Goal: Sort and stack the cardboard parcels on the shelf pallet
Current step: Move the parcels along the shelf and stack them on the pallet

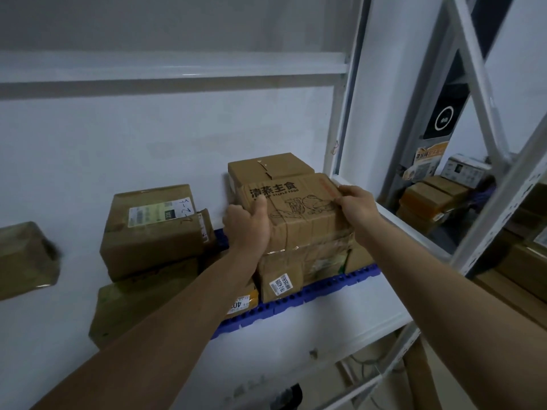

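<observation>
Both hands are on the printed box (299, 211). My left hand (247, 227) grips its near left corner, thumb up over the printed face, fingers wrapped round the left side and mostly hidden behind the cardboard. My right hand (356, 207) pinches the right edge, thumb and fingers curled onto a strip of red tape there. Both grips are closed on the box, arms stretched forward and up.

The printed box carries black Chinese characters, the words "STAPLE FOOD" and a line drawing of vegetables. It sits tilted, on top of a taped box (296, 273) with a white barcode label on its near face. Clear tape is wrinkled where the two meet. Just behind, touching or nearly so, stands a plain box (268, 167) with a torn top flap; I cannot tell which.

The stack rests on a blue pallet (334, 287), which lies on the white shelf (340, 318). Under my left forearm a yellow-labelled parcel (244, 300) shows only in part.

Left of the stack, a labelled parcel (154, 229) with handwriting on its white sticker leans on a lower box (139, 303). Further left, near the frame edge, a blurred parcel (25, 258) stands apart.

To the right, beyond the white upright (344, 113), more boxes (426, 199) are piled on a neighbouring rack.
</observation>
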The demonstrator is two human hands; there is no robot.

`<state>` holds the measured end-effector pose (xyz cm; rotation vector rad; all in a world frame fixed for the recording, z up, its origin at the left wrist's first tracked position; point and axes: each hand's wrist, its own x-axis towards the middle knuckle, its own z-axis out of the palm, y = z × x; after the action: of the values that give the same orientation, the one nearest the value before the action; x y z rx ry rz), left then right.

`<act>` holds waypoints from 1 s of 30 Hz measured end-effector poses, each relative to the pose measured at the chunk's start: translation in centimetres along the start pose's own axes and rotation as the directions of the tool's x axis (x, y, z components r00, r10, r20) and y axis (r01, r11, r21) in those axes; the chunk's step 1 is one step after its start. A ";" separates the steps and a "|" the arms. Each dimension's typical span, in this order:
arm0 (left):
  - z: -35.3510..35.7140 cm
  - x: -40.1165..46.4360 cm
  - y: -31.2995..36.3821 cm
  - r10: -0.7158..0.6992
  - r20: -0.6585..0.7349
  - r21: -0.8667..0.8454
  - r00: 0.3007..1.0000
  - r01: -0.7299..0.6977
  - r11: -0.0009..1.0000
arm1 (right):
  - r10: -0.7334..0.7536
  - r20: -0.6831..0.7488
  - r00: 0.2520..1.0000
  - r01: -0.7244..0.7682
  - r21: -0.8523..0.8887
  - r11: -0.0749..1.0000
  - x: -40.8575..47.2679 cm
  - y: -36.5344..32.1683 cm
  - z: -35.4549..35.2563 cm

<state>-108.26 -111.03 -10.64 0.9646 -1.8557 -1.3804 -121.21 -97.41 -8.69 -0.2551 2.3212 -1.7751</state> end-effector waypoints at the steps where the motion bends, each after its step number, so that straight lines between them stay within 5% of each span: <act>1: 0.1 0.3 -0.2 -0.007 -0.024 0.014 1.000 0.007 1.000 | 0.007 -0.005 1.000 -0.007 0.009 1.000 0.3 0.3 0.1; 19: 2.9 3.2 0.1 -0.166 -0.225 -0.010 0.960 0.168 0.986 | -0.084 0.100 0.992 0.084 -0.002 0.996 5.5 1.9 0.2; 30: 2.1 7.4 2.3 -0.298 0.085 -0.286 0.951 0.309 0.907 | 0.052 0.421 0.906 -0.021 -0.077 0.997 9.2 -1.3 -0.7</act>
<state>-114.38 -115.74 -8.54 1.1056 -1.5069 -1.8158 -130.21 -99.53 -7.79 -0.5453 2.0600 -1.4439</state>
